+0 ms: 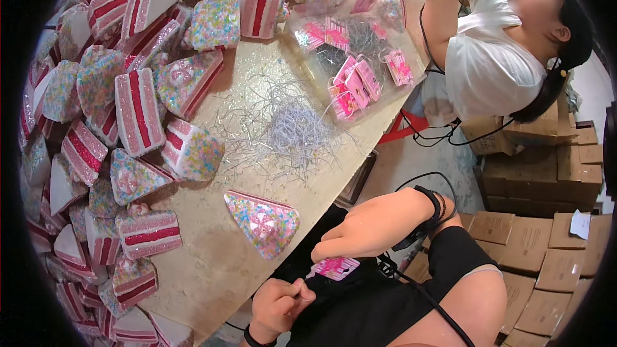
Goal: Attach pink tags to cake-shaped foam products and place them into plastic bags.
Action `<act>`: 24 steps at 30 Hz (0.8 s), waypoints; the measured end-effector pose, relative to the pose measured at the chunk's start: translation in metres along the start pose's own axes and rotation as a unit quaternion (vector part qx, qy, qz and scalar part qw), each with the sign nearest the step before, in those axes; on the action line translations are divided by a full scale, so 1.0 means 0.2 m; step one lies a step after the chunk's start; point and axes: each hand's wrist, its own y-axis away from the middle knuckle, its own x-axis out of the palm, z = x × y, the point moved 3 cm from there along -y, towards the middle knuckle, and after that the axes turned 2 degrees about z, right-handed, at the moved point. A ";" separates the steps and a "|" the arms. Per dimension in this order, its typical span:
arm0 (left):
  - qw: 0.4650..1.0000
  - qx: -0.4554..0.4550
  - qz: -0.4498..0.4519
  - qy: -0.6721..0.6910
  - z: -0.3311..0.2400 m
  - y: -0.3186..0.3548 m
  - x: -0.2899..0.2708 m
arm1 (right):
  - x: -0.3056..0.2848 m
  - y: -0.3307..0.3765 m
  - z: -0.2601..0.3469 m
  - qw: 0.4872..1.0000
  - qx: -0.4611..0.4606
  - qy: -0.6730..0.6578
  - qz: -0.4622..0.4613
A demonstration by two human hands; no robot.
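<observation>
Illumination bright and even, apparently from overhead. Soft shadows lie beneath the cake slices (138,112) on the bench (212,263). Glare noted on the clear plastic bags (353,58) at 1 o'clock. Strong fisheye bending toward the black circular rim. Centre sharp; edges slightly soft.

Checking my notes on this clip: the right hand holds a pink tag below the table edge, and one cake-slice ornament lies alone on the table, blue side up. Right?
Not quite. In the head view the right hand does hold the pink tag, but the lone cake-slice ornament on the table lies pastel-sprinkled side up, pink in the middle, not blue.
</observation>
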 end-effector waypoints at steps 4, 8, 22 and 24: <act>0.997 -0.058 -0.015 0.045 0.01 0.02 0.00 | 0.10 -0.05 -0.05 0.989 -0.106 0.078 -0.072; 0.900 -0.284 -0.051 0.325 0.00 0.05 0.04 | 0.12 -0.13 0.03 0.936 -0.260 0.064 -0.229; 0.750 -0.406 -0.088 0.515 0.01 0.05 0.03 | 0.23 -0.16 0.01 0.907 -0.249 0.033 -0.338; 0.749 -0.411 -0.085 0.513 0.01 0.04 0.03 | 0.24 -0.15 0.00 0.908 -0.251 0.044 -0.332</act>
